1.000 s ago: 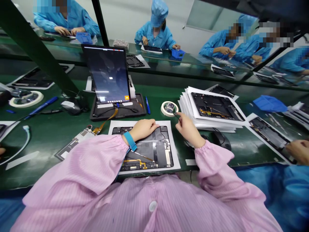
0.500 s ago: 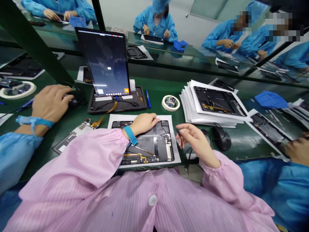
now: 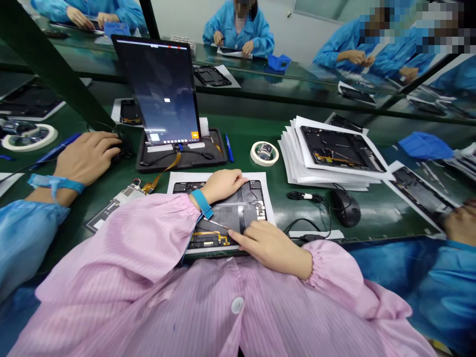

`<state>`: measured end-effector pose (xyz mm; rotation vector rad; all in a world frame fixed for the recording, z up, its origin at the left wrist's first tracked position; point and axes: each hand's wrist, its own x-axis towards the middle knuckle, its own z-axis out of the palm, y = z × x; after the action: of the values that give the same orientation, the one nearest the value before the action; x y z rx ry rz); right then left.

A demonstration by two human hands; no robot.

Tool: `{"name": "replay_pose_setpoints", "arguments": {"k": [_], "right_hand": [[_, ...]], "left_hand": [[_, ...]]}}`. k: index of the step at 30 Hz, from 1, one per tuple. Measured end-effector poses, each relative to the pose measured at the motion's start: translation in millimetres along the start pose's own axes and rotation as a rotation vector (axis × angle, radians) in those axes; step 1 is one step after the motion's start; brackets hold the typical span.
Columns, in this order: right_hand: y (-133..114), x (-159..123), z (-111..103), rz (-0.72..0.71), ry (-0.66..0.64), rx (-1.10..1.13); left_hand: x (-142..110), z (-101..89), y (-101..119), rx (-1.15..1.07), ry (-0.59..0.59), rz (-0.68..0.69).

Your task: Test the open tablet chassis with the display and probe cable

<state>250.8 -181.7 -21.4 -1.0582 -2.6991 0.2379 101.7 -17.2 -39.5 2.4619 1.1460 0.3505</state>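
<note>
An opened tablet housing (image 3: 223, 213), dark with orange ribbon cables along its near edge, lies on a white sheet (image 3: 268, 196) in front of me. My left hand (image 3: 220, 186), with a blue strap at the wrist, rests across the far part of the housing, fingers pointing right. Over the near right corner, my right hand (image 3: 266, 244) lies palm down. Its index finger stretches left to a thin cable (image 3: 217, 224) inside the housing, and the other fingers are partly hidden. I see nothing held in either hand.
Behind stands a lit tablet screen (image 3: 159, 94) on a black tray (image 3: 148, 161). Tape roll (image 3: 254, 153), blue pen (image 3: 229, 148), stacked sheets (image 3: 293, 166) with another housing, a mouse (image 3: 345, 208) and a black cable (image 3: 307, 197) surround the work. A co-worker's hand (image 3: 87, 156) is at left.
My right hand has let go of a thin black cable and moved left and nearer, onto the housing. My left hand stays on the housing's far part.
</note>
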Motion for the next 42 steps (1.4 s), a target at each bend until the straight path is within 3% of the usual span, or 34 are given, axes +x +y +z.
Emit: {"name": "replay_pose_setpoints", "arguments": {"k": [2,3,6,8,11,20,29,31,34,36,39,42], "right_hand": [[2,-7,-3,0.017,0.136,0.087],[5,-12,-5,0.112,0.229,0.174],[19,-24,-12,0.588,0.464,0.618],[32,-27,-10,0.813,0.509,0.932],[46,-25,0,0.884,0.491,1.149],[59,-16,1,0.923,0.346,1.223],[62,-18,1,0.925,0.231,1.017],[64,-19,5,0.884,0.205,0.756],[65,-16,10,0.798,0.178,0.128],[62,-14,10,0.695,0.165,-0.173],[56,-11,6,0.475,0.162,-0.321],[57,-9,6,0.409,0.175,-0.366]], "left_hand": [[0,0.0,0,0.000,-0.001,0.003],[1,0.1,-1,-0.002,-0.002,0.003],[1,0.2,-1,-0.007,-0.008,-0.001],[0,0.1,0,-0.010,-0.011,-0.003],[0,-0.2,0,-0.016,-0.008,-0.005],[0,-1.2,0,-0.016,-0.005,0.005],[1,-4.9,-1,-0.011,-0.018,0.010],[3,-6.2,-1,-0.013,-0.035,0.004],[7,-7.3,-5,-0.022,-0.041,0.001],[9,-8.9,-7,-0.032,-0.055,0.001],[9,-12.3,-8,-0.049,-0.086,-0.002],[8,-14.2,-7,-0.062,-0.105,-0.003]]}}
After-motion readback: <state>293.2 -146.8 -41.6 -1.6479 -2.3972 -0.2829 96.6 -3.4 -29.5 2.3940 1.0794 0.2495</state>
